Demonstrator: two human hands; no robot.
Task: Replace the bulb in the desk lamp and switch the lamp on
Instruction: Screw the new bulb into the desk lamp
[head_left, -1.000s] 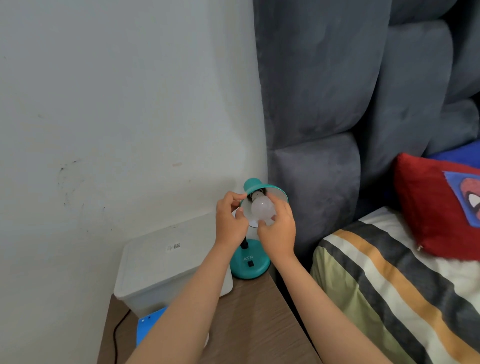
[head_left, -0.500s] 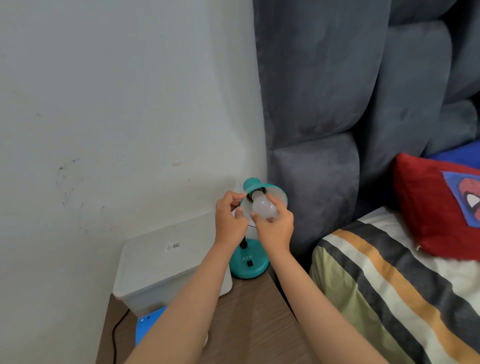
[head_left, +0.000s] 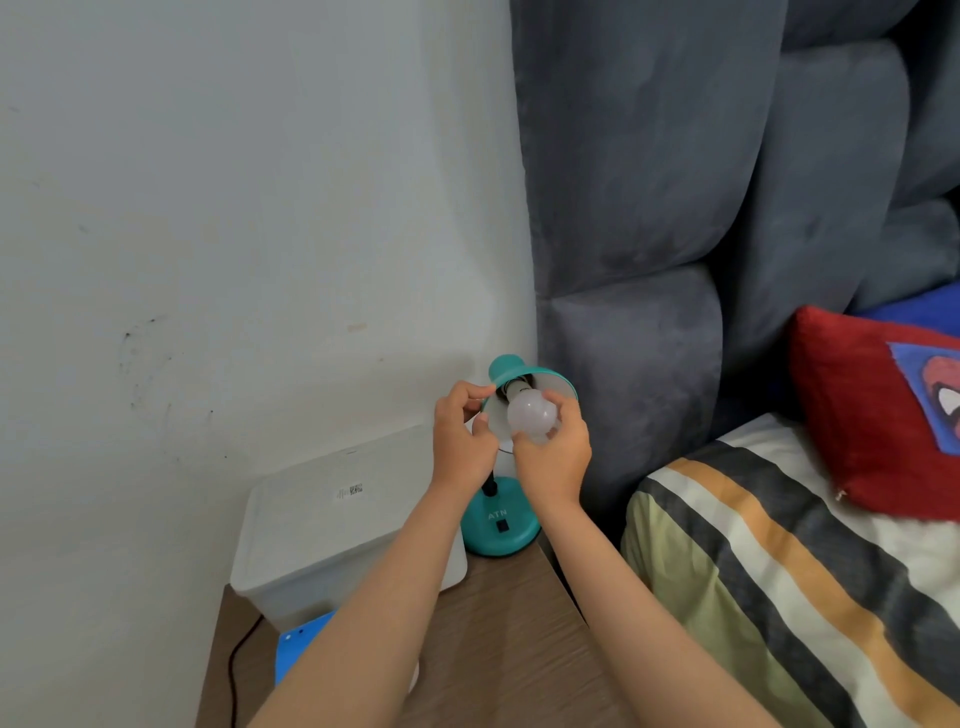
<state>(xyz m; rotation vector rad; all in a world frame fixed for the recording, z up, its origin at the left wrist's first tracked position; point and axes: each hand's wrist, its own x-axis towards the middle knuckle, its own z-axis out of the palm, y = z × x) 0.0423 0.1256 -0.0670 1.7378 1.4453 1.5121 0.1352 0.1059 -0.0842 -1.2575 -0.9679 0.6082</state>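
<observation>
A small teal desk lamp stands on a round base (head_left: 501, 530) with a black switch, at the back right corner of a wooden bedside table (head_left: 498, 639). Its teal shade (head_left: 556, 382) is tilted up toward me. A white frosted bulb (head_left: 531, 415) sits with its neck at the socket inside the shade. My right hand (head_left: 556, 457) grips the bulb from below, fingers curled around it. My left hand (head_left: 462, 431) pinches the left rim of the shade. The lamp is unlit.
A white lidded plastic box (head_left: 343, 525) stands left of the lamp against the wall. A blue flat object (head_left: 301, 644) and a dark cable (head_left: 234, 670) lie in front of it. A grey padded headboard (head_left: 649, 208) and a bed with a striped blanket (head_left: 779, 597) are to the right.
My right hand has shifted its fingers around the bulb, turning at the socket. My left hand stays on the shade rim. The lamp has not moved.
</observation>
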